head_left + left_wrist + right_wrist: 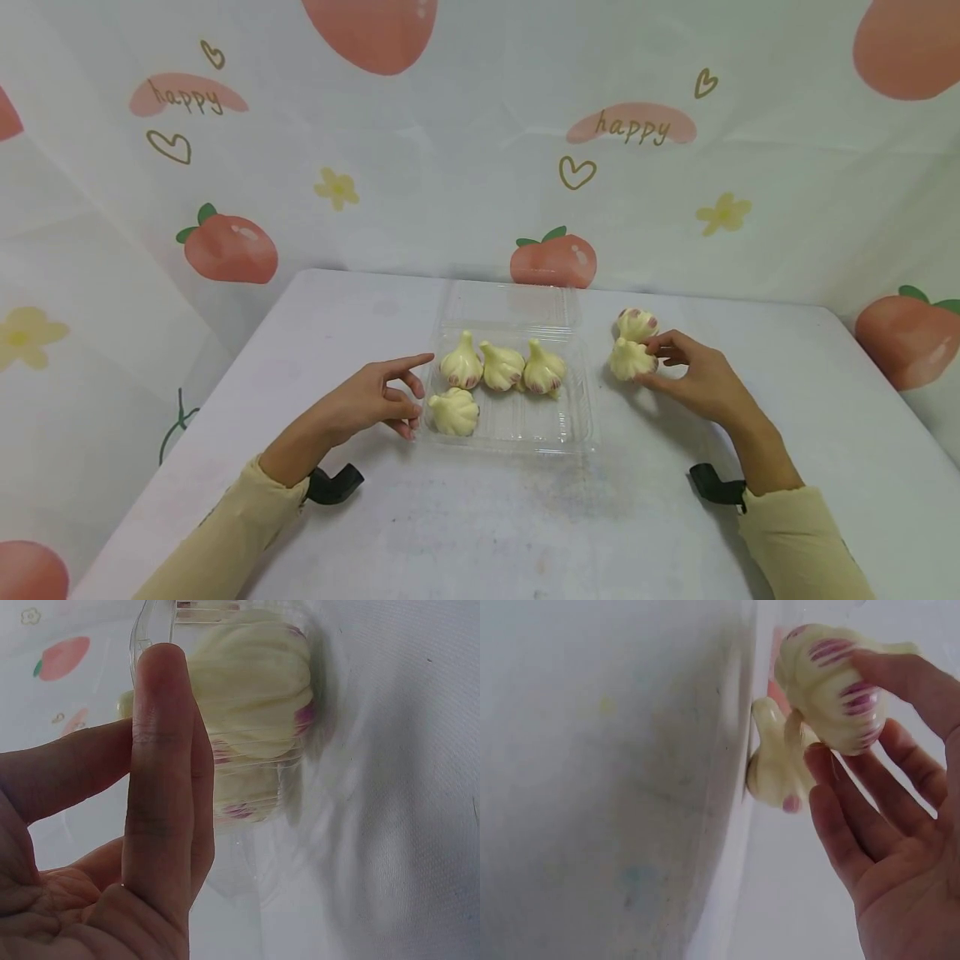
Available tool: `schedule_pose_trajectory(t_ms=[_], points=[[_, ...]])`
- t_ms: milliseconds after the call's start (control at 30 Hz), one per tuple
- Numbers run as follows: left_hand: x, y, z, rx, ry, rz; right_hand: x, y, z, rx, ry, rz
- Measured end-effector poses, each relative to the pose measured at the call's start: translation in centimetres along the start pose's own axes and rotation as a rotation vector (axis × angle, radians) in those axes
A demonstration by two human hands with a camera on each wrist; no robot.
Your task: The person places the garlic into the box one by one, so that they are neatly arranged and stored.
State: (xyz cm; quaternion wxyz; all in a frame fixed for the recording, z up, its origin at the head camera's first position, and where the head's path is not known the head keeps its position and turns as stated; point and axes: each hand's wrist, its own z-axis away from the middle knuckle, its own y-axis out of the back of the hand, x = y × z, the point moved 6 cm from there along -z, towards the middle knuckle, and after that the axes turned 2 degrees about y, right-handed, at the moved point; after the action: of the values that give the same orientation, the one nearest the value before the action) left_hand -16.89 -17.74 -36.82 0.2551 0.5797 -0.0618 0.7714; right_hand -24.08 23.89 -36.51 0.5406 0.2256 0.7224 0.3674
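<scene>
A white table [540, 521] fills the bottom of the frame. A clear box [517, 421] sits open in the middle with four garlics [461, 367]. Just left, the left hand [367, 404] is loose. Right of middle, the right hand [697, 379] pinches one garlic [628, 360]; another garlic [637, 323] is just above.

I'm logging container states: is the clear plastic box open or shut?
Open: the clear box has its lid folded back, leaving the garlic bulbs inside uncovered.
</scene>
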Motion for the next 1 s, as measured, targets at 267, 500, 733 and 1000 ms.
schedule_pose_trajectory(t_ms=[267, 500, 733, 1000], points=[[-0.01, -0.01, -0.02, -0.004, 0.000, -0.004, 0.27, -0.59, -0.06, -0.053, 0.016, -0.011], [-0.06, 0.02, -0.09, -0.006, -0.007, 0.002, 0.12, -0.75, -0.13, -0.030, 0.063, 0.024], [-0.06, 0.02, -0.12, -0.007, -0.009, 0.004, -0.09, -0.71, -0.04, -0.021, 0.080, 0.033], [-0.09, 0.01, -0.05, -0.001, 0.000, 0.001, -0.30, -0.55, 0.02, 0.010, 0.104, 0.043]])
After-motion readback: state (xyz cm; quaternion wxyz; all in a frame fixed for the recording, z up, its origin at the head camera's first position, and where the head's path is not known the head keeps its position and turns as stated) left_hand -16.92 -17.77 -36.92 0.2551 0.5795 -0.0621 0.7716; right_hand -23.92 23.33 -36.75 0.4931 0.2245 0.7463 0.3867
